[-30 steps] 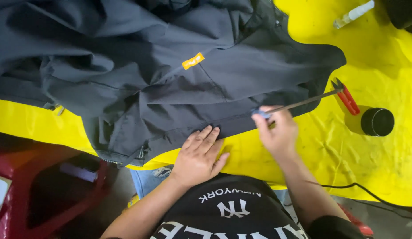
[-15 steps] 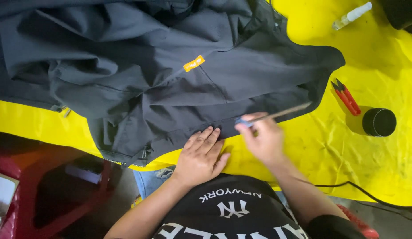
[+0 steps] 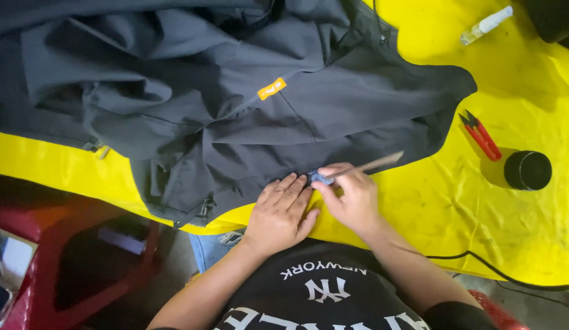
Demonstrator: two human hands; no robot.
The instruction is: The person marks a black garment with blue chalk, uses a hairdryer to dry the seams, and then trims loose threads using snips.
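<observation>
Dark grey jacket (image 3: 235,116) spread crumpled over yellow table cover (image 3: 529,232), hem toward person, small orange label (image 3: 271,88) near middle, zipper along lower left edge. Left hand (image 3: 283,214) flat, fingers open, pressing hem. Right hand (image 3: 351,198) pinched shut around thin brush (image 3: 358,168), bluish tip touching hem just beside left fingertips. Red snips (image 3: 480,135), black round lid (image 3: 528,170), small bottle (image 3: 486,24) lying on cover to right, well apart.
</observation>
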